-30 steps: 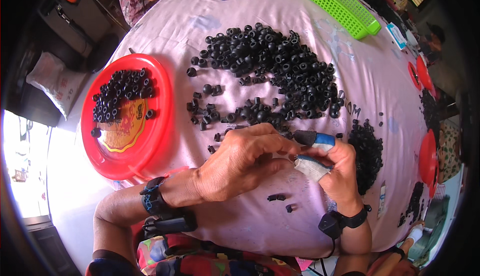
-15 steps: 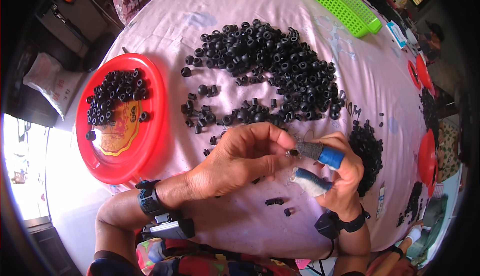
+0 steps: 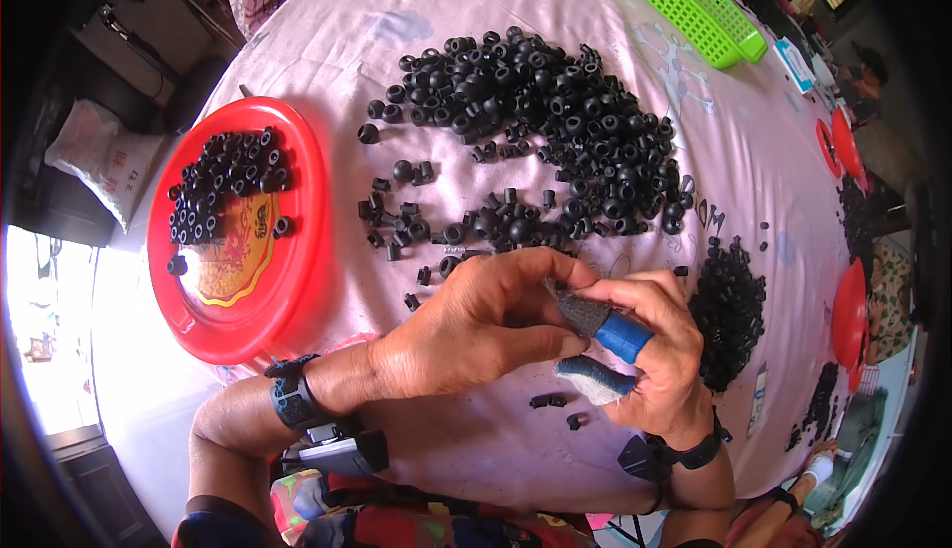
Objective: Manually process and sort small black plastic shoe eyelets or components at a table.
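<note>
Over the table's near part, my left hand [image 3: 486,325] and my right hand [image 3: 659,355] meet at their fingertips. The fingers of my left hand are curled in a pinch; the small black part seen there earlier is now hidden. My right forefinger wears a dark grey and blue wrapping [image 3: 607,328], its tip pressed in against the left fingers. A blue and white wrapping [image 3: 595,379] covers my right thumb, which also points toward the left hand. What lies between the right fingertips is hidden. Just below the hands lie several small black pieces [image 3: 547,401].
A large heap of round, hollow black parts [image 3: 595,141] spreads beyond my hands on the pink cloth [image 3: 327,62]. On the left stands a red round tray [image 3: 315,250] with black parts. Another black pile [image 3: 729,315] lies right. A green basket [image 3: 694,12] stands far right.
My right hand has moved left and its wrapped fingers have closed in on the left fingertips. The small black part between them has gone out of sight.
</note>
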`<control>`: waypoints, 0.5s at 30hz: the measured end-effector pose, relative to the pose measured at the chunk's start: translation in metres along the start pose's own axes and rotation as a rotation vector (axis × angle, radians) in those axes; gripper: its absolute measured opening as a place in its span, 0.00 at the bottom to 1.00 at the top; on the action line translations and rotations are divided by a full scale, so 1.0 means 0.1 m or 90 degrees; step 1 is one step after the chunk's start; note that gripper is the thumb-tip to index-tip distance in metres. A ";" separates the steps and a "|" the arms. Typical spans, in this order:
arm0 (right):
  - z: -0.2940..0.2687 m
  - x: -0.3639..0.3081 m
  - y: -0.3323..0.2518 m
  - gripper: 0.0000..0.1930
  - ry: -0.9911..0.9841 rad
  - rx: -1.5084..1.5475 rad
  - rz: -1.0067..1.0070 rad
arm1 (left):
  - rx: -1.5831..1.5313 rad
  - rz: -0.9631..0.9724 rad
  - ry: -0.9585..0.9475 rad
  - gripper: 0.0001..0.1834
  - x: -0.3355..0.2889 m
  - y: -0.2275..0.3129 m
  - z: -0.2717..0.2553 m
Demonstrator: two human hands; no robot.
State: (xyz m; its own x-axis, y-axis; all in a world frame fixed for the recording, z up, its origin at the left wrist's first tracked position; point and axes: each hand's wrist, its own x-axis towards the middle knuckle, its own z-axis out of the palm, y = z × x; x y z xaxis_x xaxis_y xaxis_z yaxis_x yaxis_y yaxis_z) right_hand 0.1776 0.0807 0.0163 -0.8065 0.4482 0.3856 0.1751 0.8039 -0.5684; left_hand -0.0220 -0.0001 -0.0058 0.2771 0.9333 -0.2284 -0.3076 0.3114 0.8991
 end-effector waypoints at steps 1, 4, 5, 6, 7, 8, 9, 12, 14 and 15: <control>0.02 -0.01 0.02 0.17 0.009 0.001 -0.011 | -0.001 -0.001 0.000 0.25 0.00 0.01 -0.01; 0.04 -0.03 0.06 0.17 0.013 0.002 -0.020 | 0.007 -0.029 -0.007 0.24 0.00 0.02 -0.01; 0.04 -0.04 0.06 0.16 0.009 0.001 -0.020 | 0.008 -0.027 -0.003 0.24 0.00 0.00 -0.01; 0.03 -0.04 0.05 0.16 0.009 0.001 -0.019 | 0.010 -0.026 0.001 0.24 0.00 -0.02 -0.01; 0.01 -0.04 0.03 0.16 -0.002 0.003 -0.008 | 0.009 -0.026 0.001 0.24 0.00 -0.02 -0.01; 0.00 -0.04 0.02 0.15 -0.014 0.004 0.004 | 0.004 -0.022 0.009 0.24 0.00 -0.03 -0.01; 0.00 -0.03 0.02 0.15 -0.014 0.004 0.004 | -0.002 -0.017 0.016 0.24 0.00 -0.03 -0.01; 0.01 -0.03 0.00 0.15 0.009 -0.005 0.010 | -0.019 -0.024 0.025 0.23 -0.02 0.03 0.01; 0.03 -0.03 0.00 0.15 0.021 -0.004 0.017 | -0.021 -0.012 0.030 0.22 -0.01 -0.03 0.00; 0.04 -0.02 -0.01 0.15 0.021 -0.004 0.016 | -0.023 0.000 0.036 0.22 0.00 -0.05 0.00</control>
State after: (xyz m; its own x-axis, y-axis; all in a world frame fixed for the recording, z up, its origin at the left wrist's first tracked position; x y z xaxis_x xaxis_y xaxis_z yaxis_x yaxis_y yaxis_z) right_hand 0.1769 0.0776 0.0127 -0.7826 0.4813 0.3948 0.1990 0.7943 -0.5740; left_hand -0.0204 -0.0020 -0.0101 0.2259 0.9417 -0.2492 -0.3403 0.3160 0.8856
